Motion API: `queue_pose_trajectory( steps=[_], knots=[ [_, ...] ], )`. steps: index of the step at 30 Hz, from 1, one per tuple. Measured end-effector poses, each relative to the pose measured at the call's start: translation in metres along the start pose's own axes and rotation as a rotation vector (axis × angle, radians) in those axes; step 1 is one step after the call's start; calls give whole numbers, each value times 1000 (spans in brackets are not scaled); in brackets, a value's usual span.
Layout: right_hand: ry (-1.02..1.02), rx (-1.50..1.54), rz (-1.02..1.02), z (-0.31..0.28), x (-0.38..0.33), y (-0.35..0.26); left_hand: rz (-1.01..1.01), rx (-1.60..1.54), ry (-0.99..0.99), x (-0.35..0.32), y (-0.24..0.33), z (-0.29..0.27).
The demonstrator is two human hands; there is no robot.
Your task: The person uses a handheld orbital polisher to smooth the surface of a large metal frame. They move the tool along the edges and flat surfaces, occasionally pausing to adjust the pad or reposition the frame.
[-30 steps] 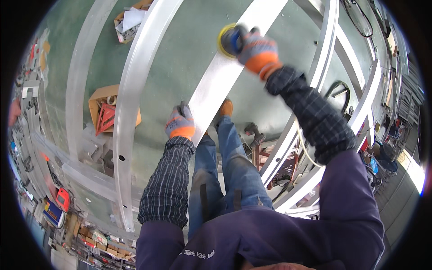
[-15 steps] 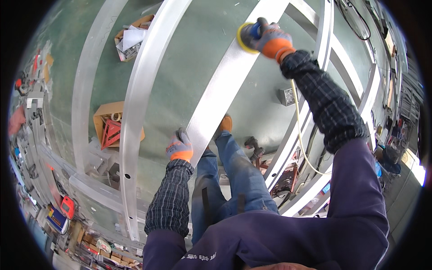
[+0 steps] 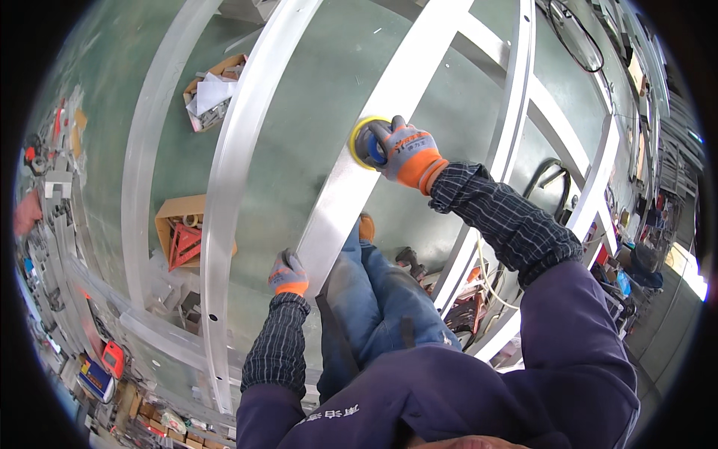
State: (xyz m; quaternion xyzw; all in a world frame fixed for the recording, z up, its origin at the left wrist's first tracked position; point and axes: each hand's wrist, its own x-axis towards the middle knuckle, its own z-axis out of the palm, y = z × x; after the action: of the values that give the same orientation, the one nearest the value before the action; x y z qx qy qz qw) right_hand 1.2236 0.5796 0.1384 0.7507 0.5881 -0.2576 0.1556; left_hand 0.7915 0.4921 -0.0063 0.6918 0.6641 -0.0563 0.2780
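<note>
A wide, silvery metal beam point(image 3: 407, 67) runs slantwise from the top of the view down toward my legs. My right hand point(image 3: 410, 153), in a grey and orange glove, grips a round disc sander point(image 3: 368, 144) with a yellow-edged pad. The pad rests flat on the beam's upper face, about midway along. At the beam's near end my left hand point(image 3: 288, 272), gloved alike, is curled at the left edge; its fingertips are partly hidden, and I see no tool in it. A pale hose point(image 3: 486, 273) hangs below my right forearm.
More metal beams point(image 3: 243, 142) stand on both sides, joined by crosspieces at right. Beyond the left beam lie a cardboard box point(image 3: 179, 209) holding a red triangular square point(image 3: 185, 245) and another box of scraps point(image 3: 213, 101). A cordless drill point(image 3: 409, 262) lies by my feet on the green floor.
The sander in my right hand has slid down the beam, nearer to me and leftward. My left hand stays at the beam's near end, shifted slightly down and left in view.
</note>
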Motion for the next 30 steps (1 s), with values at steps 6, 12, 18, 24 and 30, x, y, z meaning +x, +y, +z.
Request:
queue_pose_trajectory(
  steps=[6, 12, 18, 24, 30],
  knots=[
    [108, 113, 194, -53, 69, 78, -41, -1, -87, 0, 0, -3],
    [228, 114, 371, -106, 173, 194, -50, -15, -145, 4, 0, -4],
    [268, 102, 468, -135, 222, 270, 174, -109, -177, 19, 6, -5],
    [48, 55, 162, -121, 157, 170, 243, -94, -102, 143, 188, 19],
    [2, 32, -103, -96, 126, 141, 58, -15, -300, 184, 299, 42]
  ],
)
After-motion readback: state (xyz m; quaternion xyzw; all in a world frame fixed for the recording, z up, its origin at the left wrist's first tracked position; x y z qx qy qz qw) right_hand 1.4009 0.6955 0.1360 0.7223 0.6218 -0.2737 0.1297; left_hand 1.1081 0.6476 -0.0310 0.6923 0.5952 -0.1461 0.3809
